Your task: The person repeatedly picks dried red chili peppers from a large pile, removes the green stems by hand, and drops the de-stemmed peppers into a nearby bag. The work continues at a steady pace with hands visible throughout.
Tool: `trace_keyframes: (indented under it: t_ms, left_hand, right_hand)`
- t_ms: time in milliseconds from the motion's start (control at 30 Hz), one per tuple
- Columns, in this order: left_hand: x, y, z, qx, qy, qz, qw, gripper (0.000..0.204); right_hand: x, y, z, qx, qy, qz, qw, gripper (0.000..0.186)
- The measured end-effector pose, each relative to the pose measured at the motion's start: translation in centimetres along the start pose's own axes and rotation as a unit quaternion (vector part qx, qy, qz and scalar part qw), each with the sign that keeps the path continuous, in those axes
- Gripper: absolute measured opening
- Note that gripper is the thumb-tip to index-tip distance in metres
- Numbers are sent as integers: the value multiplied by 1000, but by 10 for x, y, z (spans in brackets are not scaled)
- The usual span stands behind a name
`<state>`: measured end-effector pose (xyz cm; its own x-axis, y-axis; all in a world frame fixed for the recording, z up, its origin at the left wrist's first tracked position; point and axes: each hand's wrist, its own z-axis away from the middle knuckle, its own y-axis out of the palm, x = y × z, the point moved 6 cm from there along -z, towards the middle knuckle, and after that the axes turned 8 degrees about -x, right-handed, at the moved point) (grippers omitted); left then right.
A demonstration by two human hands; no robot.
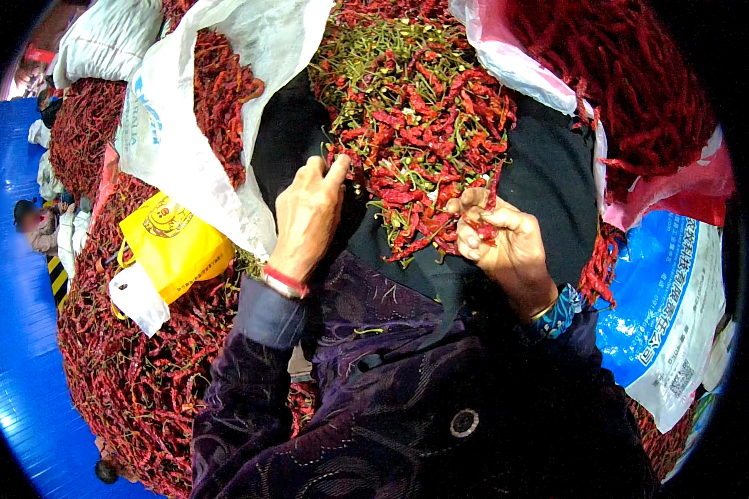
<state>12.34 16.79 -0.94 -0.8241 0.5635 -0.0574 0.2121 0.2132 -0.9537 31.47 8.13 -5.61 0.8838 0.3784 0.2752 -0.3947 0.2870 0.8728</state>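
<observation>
On a black cloth over my lap lies a heap (420, 108) of dried red chillies mixed with pale green stems. My left hand (312, 220) is at the heap's left edge, back up, fingers curled with the index fingertip at some red pods; its thumb and whatever it grips are hidden. To the right, my right hand (499, 237) is closed, thumb and fingers pinching a red chilli (484, 231) at the heap's lower right edge.
Chilli piles (137, 378) surround me. An open white sack (166, 125), a yellow bag (175, 241) and small white bag (137, 299) lie left, a pink-lined sack (641, 195) and blue-white sack (657, 308) right. People (42, 233) are at far left by blue sheeting (12, 333).
</observation>
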Motion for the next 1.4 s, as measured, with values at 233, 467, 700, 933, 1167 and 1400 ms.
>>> trace_keyframes:
  t_ms: [233, 467, 700, 933, 1167, 1400]
  left_hand:
    - [16, 0, -22, -53, -47, 79, 994, 16]
    - [-17, -5, 2, 67, -273, 550, 786, 19]
    - [-71, 7, 17, 159, -299, 696, 633, 16]
    - [-84, 16, 46, 184, -289, 736, 584, 32]
    - [-96, 16, 54, 153, -317, 762, 544, 11]
    - [-90, 6, 54, 179, -308, 683, 638, 16]
  right_hand:
    - [-5, -8, -3, 49, 22, -25, 998, 15]
    - [-2, 20, 1, 44, 3, 53, 998, 15]
    - [-18, 32, -12, 0, -41, 262, 964, 12]
    - [-3, 16, -8, -58, -121, 149, 980, 16]
    - [-12, 11, -7, -67, -114, 84, 988, 18]
    - [-31, 22, -2, -13, -15, 196, 980, 24]
